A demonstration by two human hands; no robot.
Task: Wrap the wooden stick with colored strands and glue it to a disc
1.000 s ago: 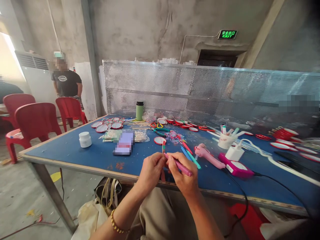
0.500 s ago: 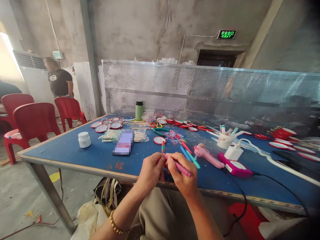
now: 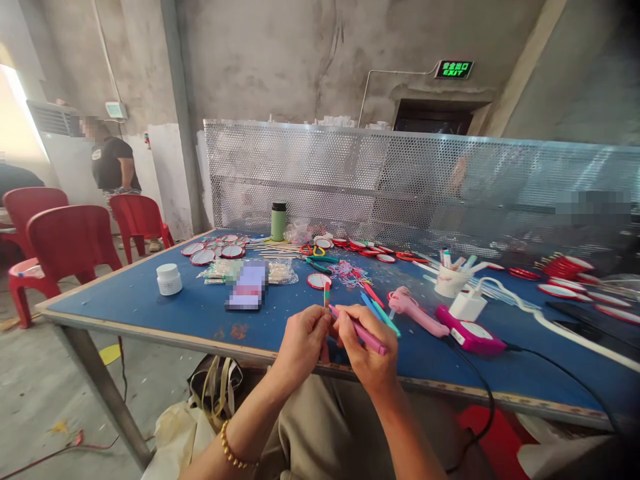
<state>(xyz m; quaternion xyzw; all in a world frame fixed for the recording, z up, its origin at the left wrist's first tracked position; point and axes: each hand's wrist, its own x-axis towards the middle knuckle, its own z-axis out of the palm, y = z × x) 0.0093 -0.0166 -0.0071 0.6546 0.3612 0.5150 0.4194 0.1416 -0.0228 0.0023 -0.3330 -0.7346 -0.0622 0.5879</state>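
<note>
My left hand (image 3: pixel 306 340) pinches a thin flat stick (image 3: pixel 327 293) with red and green bands near its upper end, held upright at the table's front edge. In my right hand (image 3: pixel 369 347) is a pink marker (image 3: pixel 370 337), its tip end close to the stick; whether it touches, I cannot tell. Just beyond the stick lies a small round drum-like disc (image 3: pixel 319 281) with a red rim and a pale face. A blue marker (image 3: pixel 371 305) and a teal marker (image 3: pixel 390 319) lie to the right of my hands.
A pink glue gun (image 3: pixel 417 312), a magenta box (image 3: pixel 469 329) with cables and a cup of markers (image 3: pixel 450 280) stand right. On the left are a phone (image 3: pixel 247 285) and a white jar (image 3: pixel 169 279). A green bottle (image 3: pixel 279 221) stands before the perforated metal screen (image 3: pixel 310 173).
My right hand and the pink marker have shifted very slightly to the right. My left hand keeps its hold on the stick. A person at the far left has moved a little left.
</note>
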